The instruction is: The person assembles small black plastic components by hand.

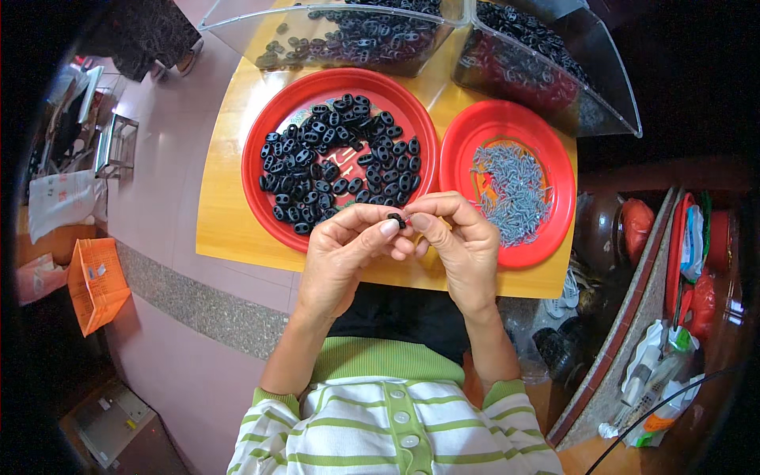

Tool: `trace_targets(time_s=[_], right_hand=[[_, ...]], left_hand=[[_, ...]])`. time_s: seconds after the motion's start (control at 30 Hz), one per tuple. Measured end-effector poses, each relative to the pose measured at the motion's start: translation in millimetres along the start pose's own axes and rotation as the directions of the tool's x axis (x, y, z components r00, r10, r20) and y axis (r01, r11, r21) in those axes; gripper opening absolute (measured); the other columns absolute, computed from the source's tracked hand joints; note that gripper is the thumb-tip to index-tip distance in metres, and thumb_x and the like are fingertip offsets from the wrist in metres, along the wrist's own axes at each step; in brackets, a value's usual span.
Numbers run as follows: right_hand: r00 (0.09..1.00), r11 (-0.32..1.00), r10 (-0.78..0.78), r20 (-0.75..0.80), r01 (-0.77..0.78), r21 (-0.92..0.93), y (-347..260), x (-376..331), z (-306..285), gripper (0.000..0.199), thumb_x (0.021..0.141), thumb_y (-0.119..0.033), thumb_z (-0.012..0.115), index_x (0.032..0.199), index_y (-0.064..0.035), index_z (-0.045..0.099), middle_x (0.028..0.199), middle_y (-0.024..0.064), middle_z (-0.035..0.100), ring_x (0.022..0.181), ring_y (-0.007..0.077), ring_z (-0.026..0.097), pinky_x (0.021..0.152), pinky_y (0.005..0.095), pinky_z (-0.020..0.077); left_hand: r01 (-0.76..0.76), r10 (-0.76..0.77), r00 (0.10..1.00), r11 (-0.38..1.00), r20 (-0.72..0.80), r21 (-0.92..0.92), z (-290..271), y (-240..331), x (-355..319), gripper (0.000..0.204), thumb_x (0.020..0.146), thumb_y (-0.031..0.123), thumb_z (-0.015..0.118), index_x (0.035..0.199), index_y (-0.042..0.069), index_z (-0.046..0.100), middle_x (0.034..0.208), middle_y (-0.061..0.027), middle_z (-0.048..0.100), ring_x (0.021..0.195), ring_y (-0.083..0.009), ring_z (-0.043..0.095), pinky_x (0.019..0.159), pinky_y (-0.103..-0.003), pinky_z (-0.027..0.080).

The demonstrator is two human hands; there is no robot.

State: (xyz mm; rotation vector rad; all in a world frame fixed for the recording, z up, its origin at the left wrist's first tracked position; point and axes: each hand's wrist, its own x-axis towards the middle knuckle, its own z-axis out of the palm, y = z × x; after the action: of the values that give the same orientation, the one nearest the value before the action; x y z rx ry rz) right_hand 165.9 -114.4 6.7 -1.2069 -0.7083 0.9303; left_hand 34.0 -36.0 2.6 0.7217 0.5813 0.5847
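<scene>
My left hand [336, 257] pinches a small black oval plastic piece with holes [397, 221] between thumb and finger. Fingertips of my right hand [469, 257] are pressed together right beside that piece; whatever they hold is hidden. Both hands meet over the near edge of a large round red tray [255, 182], where many similar black pieces [305, 162] lie heaped. To the right, a smaller red plate [564, 186] bears a pile of tiny grey metal parts that look like screws [514, 198].
Two clear plastic bins, one on the left [245, 39] and one on the right [613, 103], hold more black pieces at the back of the yellow wooden table [218, 229]. An orange bag [96, 285] is at far left. Cluttered shelving [625, 317] flanks the right side.
</scene>
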Motion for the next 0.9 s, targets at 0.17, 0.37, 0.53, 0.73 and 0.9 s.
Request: trace_targets(time_s=[0.17, 0.37, 0.53, 0.73, 0.9], right_hand=[[0.996, 0.993, -0.083, 0.015, 0.084, -0.085, 3.9, -0.7, 2.8, 0.01, 0.087, -0.007, 0.059, 0.095, -0.002, 0.063, 0.091, 0.0036, 0.061, 0.072, 0.0059, 0.059, 0.058, 0.0169, 0.0455], [0.998, 0.997, -0.057, 0.019, 0.058, -0.056, 2.5, -1.5, 3.7, 0.009, 0.088, -0.007, 0.058, 0.094, -0.0014, 0.062, 0.091, 0.0039, 0.061, 0.071, 0.006, 0.059, 0.058, 0.0174, 0.0452], [0.999, 0.999, -0.031, 0.03, 0.032, -0.016, 2.2, -1.5, 6.2, 0.009, 0.088, -0.007, 0.058, 0.094, -0.001, 0.062, 0.09, 0.0041, 0.061, 0.068, 0.0066, 0.06, 0.057, 0.0176, 0.0451], [0.991, 0.959, -0.131, 0.027, 0.134, -0.248, 0.2, -2.6, 8.0, 0.008, 0.085, -0.004, 0.061, 0.092, -0.0005, 0.062, 0.089, 0.0065, 0.061, 0.071, 0.0087, 0.06, 0.061, 0.0203, 0.048], [0.975, 0.936, -0.223, -0.016, 0.209, -0.284, 11.0, -6.5, 11.7, 0.008, 0.085, -0.003, 0.061, 0.092, 0.0004, 0.063, 0.09, 0.008, 0.061, 0.074, 0.0104, 0.06, 0.065, 0.0226, 0.0494]], left_hand=[[-0.007, 0.007, 1.0, 1.0, 0.0, -0.012, -3.4, -0.7, -1.8, 0.016, 0.087, 0.006, 0.058, 0.1, -0.004, 0.061, 0.085, -0.0113, 0.066, 0.075, -0.0137, 0.064, 0.071, -0.025, 0.052], [-0.001, 0.001, 1.0, 1.0, 0.0, 0.009, -3.1, 0.8, -2.9, 0.015, 0.087, 0.005, 0.058, 0.099, -0.004, 0.061, 0.084, -0.0106, 0.065, 0.074, -0.0135, 0.063, 0.071, -0.025, 0.051], [0.011, -0.011, 1.0, 1.0, 0.016, -0.004, -5.3, 2.6, -3.4, 0.015, 0.087, 0.005, 0.058, 0.099, -0.004, 0.061, 0.083, -0.0099, 0.065, 0.074, -0.0134, 0.063, 0.07, -0.024, 0.051], [-0.011, 0.011, 1.0, 1.0, 0.013, 0.029, -7.9, 0.0, -3.7, 0.015, 0.087, 0.004, 0.058, 0.099, -0.004, 0.061, 0.082, -0.0096, 0.065, 0.074, -0.0131, 0.062, 0.07, -0.024, 0.051], [-0.021, 0.022, 1.0, 1.0, 0.003, -0.008, -7.1, -2.7, -4.7, 0.015, 0.087, 0.004, 0.058, 0.099, -0.004, 0.061, 0.082, -0.01, 0.065, 0.073, -0.0131, 0.062, 0.069, -0.024, 0.051]])
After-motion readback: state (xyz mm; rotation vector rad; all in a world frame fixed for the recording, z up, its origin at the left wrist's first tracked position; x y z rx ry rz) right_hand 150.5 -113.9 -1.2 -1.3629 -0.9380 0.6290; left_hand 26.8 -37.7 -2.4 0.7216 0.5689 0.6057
